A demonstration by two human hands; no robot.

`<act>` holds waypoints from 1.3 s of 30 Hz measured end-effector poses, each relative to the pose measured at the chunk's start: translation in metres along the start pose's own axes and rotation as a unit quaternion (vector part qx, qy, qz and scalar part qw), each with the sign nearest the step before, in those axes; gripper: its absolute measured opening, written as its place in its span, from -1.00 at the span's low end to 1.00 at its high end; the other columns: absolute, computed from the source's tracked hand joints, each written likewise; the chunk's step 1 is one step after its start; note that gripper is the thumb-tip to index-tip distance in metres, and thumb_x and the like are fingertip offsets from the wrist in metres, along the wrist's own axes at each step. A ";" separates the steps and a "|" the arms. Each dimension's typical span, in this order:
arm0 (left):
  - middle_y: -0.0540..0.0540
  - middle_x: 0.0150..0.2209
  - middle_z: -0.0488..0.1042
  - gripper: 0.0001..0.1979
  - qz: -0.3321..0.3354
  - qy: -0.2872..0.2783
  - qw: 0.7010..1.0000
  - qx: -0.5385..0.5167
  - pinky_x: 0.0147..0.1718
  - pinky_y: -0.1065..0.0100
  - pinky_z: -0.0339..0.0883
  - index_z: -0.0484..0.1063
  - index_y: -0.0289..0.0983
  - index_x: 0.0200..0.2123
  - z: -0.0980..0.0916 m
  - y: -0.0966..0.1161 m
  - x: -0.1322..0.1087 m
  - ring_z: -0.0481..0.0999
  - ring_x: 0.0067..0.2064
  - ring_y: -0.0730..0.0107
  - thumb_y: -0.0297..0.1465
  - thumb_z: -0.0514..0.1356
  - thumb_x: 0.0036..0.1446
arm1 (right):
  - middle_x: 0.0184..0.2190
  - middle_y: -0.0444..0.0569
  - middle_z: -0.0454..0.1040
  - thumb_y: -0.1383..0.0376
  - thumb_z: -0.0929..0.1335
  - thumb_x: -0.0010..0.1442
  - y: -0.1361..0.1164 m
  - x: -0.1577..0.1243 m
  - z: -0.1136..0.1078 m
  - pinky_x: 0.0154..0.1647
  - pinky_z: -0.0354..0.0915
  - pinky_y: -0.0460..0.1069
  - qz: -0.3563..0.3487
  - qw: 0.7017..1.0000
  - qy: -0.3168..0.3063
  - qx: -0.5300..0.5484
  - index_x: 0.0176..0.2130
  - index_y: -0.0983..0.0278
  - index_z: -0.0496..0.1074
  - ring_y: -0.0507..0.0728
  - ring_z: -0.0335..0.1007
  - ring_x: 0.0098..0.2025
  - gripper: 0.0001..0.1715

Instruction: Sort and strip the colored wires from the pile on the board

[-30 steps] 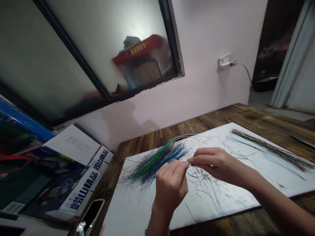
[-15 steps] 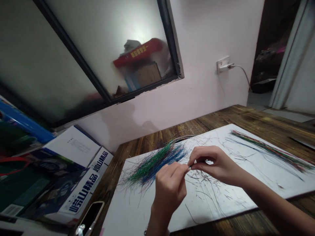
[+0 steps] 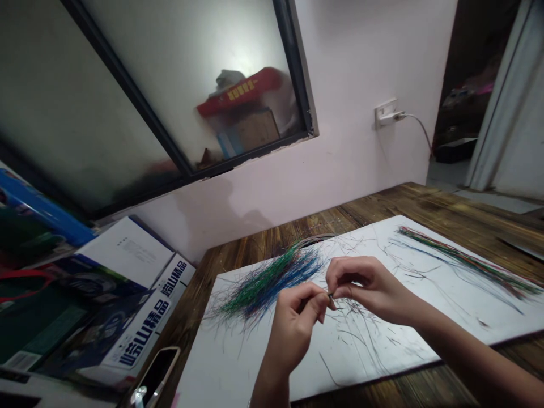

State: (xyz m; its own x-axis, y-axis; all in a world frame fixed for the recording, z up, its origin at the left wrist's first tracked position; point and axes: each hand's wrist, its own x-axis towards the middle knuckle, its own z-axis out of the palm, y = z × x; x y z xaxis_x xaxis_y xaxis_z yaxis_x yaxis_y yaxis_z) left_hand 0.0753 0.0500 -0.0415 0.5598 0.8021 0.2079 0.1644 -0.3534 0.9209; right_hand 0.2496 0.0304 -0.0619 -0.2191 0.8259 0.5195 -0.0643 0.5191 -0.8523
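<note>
My left hand [image 3: 293, 328] and my right hand [image 3: 368, 286] meet above a white board [image 3: 229, 357], their fingertips pinching a thin wire [image 3: 330, 296] with a small bright tip. Its length is mostly hidden by my fingers. Just left of my hands lies a loose bundle of fine green and blue wires [image 3: 272, 289]. Stray dark strands are scattered on the board under my hands. A longer bundle of green and red wires [image 3: 463, 260] lies at the board's far right.
The board rests on a dark wooden table [image 3: 361, 221]. To the left stand a printed cardboard box [image 3: 144, 309] and a smartphone [image 3: 156, 374]. Behind are a frosted window [image 3: 127, 85] and a wall socket [image 3: 385, 113] with a plugged-in charger and cable.
My fingertips and the pinched wire have shifted slightly right and down. My right fingers have curled closer around it. The view has tilted slightly.
</note>
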 end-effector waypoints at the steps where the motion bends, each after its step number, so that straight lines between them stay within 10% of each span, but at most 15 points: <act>1: 0.06 -0.67 0.18 -0.73 -0.031 -0.016 0.998 -0.053 -0.58 0.44 -0.06 0.41 -0.32 -0.56 0.000 -0.002 0.001 0.09 -0.60 0.55 -0.30 0.16 0.12 | -0.46 -0.08 0.39 0.47 0.36 0.13 0.000 0.000 0.001 -0.45 0.20 -0.04 -0.018 1.000 0.007 -0.010 -0.43 0.31 0.42 0.05 0.30 -0.42 -0.88; 10: 0.11 -0.70 0.06 -0.64 -0.113 -0.085 0.969 -0.204 -0.62 0.42 -0.20 0.30 -0.31 -0.60 0.006 -0.007 0.005 -0.06 -0.64 0.58 -0.16 0.18 0.05 | -0.46 -0.09 0.37 0.55 0.25 0.19 0.000 -0.001 0.002 -0.44 0.23 -0.07 -0.202 0.972 0.038 -0.116 -0.40 0.30 0.39 0.00 0.28 -0.42 -0.77; 14: 0.02 -0.58 0.22 -0.75 0.041 0.007 0.996 0.084 -0.55 0.42 -0.02 0.34 -0.30 -0.51 0.002 -0.006 0.002 0.14 -0.55 0.50 -0.38 0.06 0.20 | -0.45 -0.10 0.37 0.55 0.24 0.17 0.002 0.001 -0.001 -0.40 0.22 -0.07 -0.121 0.980 0.037 -0.155 -0.40 0.28 0.37 0.01 0.27 -0.41 -0.77; 17: -0.07 -0.47 0.33 -0.77 0.173 0.026 0.935 0.308 -0.44 0.38 0.14 0.36 -0.30 -0.40 0.000 -0.011 0.002 0.29 -0.43 0.39 -0.52 -0.05 0.22 | -0.47 -0.13 0.36 0.53 0.27 0.14 0.004 0.002 -0.001 -0.41 0.19 -0.07 -0.049 0.984 0.052 -0.161 -0.42 0.27 0.34 0.02 0.24 -0.42 -0.81; 26: -0.08 -0.54 0.37 -0.83 0.309 0.072 0.853 0.415 -0.49 0.38 0.17 0.43 -0.35 -0.36 -0.002 -0.016 0.004 0.31 -0.49 0.38 -0.56 0.05 0.17 | -0.52 -0.13 0.36 0.45 0.32 0.13 0.001 0.000 0.002 -0.50 0.13 -0.07 0.032 0.990 0.048 -0.131 -0.43 0.28 0.35 0.02 0.18 -0.48 -0.88; 34: 0.04 -0.64 0.21 -0.72 0.135 0.036 0.979 0.148 -0.54 0.42 0.05 0.43 -0.31 -0.54 0.000 -0.001 0.000 0.20 -0.56 0.51 -0.41 0.09 0.21 | -0.46 -0.11 0.38 0.54 0.25 0.16 0.000 -0.001 0.003 -0.44 0.24 -0.08 -0.121 0.978 0.040 -0.167 -0.40 0.28 0.39 0.01 0.29 -0.43 -0.77; 39: 0.05 -0.68 0.10 -0.62 -0.039 -0.026 0.996 -0.082 -0.60 0.40 -0.11 0.40 -0.33 -0.62 -0.001 -0.005 0.003 0.04 -0.60 0.55 -0.22 0.15 0.14 | -0.43 -0.06 0.37 0.57 0.18 0.19 0.004 -0.003 0.003 -0.45 0.23 -0.08 -0.245 0.934 0.026 -0.259 -0.32 0.27 0.38 0.01 0.26 -0.42 -0.70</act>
State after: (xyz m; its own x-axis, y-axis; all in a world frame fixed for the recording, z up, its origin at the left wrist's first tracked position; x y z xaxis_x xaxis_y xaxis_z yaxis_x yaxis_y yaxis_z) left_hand 0.0753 0.0543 -0.0451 0.5933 0.7960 0.1202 0.0766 -0.2045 0.9759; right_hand 0.2473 0.0291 -0.0667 -0.2387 0.4636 0.8533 0.3376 0.8635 -0.3747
